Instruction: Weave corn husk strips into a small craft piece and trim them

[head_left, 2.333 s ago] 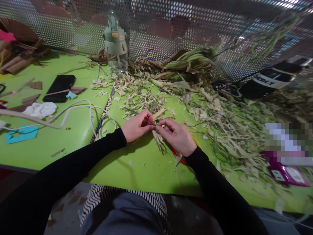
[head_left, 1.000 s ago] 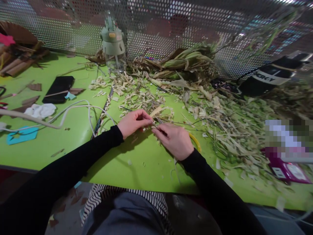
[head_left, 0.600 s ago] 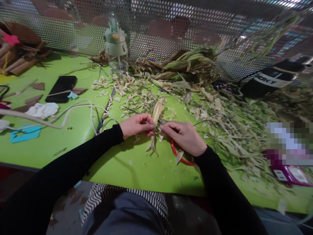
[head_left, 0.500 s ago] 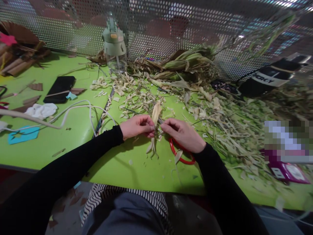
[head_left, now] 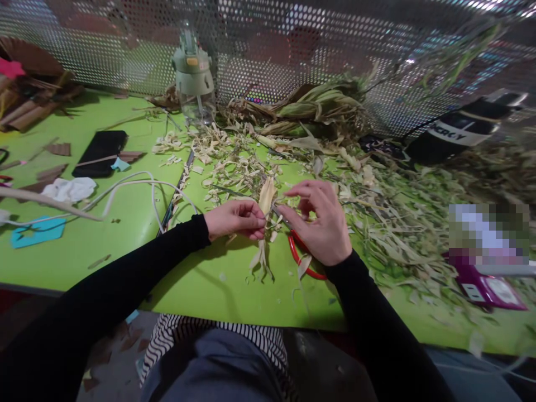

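My left hand (head_left: 237,219) is closed, thumb against fingers, on a pale dried corn husk (head_left: 267,194). The husk's broad end stands above the fingertips, and its frayed tail hangs below them. Just to the right, my right hand (head_left: 321,223) hovers with thumb and fingers apart and nothing visible between them. Scissors with a red handle loop (head_left: 296,254) lie under and beside that hand, partly hidden by it. A small husk scrap (head_left: 305,266) rests against the loop.
Husk shavings (head_left: 251,162) and shredded strips (head_left: 389,223) litter the green table (head_left: 251,301). Behind stand a bottle (head_left: 193,78) and a husk bundle (head_left: 318,109). On the left lie a phone (head_left: 100,151), a white cable (head_left: 125,184) and a blue tag (head_left: 37,231). A purple packet (head_left: 481,282) lies right.
My right hand has drawn away from the husk, lifting and spreading its fingers. My left hand has kept the husk, which now stands upright. The red scissors handle has come into view.
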The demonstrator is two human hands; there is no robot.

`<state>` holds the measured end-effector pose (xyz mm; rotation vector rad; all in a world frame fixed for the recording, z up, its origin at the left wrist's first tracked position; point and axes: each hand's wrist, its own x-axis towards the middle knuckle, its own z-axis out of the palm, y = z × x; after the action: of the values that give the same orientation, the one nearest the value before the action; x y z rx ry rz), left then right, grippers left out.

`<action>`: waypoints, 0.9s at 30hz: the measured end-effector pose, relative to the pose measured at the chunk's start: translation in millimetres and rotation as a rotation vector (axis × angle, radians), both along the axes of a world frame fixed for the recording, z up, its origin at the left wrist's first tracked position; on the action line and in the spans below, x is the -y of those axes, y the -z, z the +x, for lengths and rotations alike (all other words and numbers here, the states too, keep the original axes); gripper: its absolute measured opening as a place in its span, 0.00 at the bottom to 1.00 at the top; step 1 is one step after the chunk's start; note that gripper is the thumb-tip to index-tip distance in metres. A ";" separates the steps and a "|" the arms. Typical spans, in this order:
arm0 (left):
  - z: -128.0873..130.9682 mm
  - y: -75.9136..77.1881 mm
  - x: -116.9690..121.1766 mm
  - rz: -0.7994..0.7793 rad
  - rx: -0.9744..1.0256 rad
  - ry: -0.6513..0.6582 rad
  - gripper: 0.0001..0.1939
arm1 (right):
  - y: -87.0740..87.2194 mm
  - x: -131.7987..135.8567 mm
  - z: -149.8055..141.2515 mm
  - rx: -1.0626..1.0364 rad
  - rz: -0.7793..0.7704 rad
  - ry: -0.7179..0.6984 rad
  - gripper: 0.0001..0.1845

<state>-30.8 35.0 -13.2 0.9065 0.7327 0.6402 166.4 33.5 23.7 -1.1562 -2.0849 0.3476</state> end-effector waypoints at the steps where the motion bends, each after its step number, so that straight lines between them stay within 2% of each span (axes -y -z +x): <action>1: 0.0 0.4 0.0 -0.001 0.012 -0.016 0.10 | 0.4 2.1 -2.0 0.036 0.016 -0.041 0.06; 4: -0.5 1.3 -0.2 0.002 0.036 -0.053 0.10 | 3.4 4.0 -4.6 0.135 -0.081 -0.184 0.07; 6: -0.7 1.9 0.0 0.005 0.038 -0.065 0.10 | 6.3 2.2 -4.1 0.158 -0.151 -0.210 0.08; 12: 0.5 0.6 1.9 0.023 0.021 -0.066 0.10 | 8.1 -0.5 -3.8 0.163 -0.261 -0.177 0.08; 17: 1.3 -2.0 2.2 0.017 0.017 -0.074 0.09 | 4.9 1.2 -5.6 0.175 -0.281 -0.232 0.08; 23: 0.6 -2.8 1.4 -0.003 0.037 -0.098 0.11 | 5.8 2.6 -8.1 0.131 -0.304 -0.164 0.08; 27: -0.9 -2.8 1.3 -0.062 0.043 -0.059 0.11 | 7.2 4.8 -10.4 0.115 -0.345 -0.143 0.07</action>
<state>-31.6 33.8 -10.4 0.8146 0.7387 0.6834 156.1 28.7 16.5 -1.2489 -2.2747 0.7479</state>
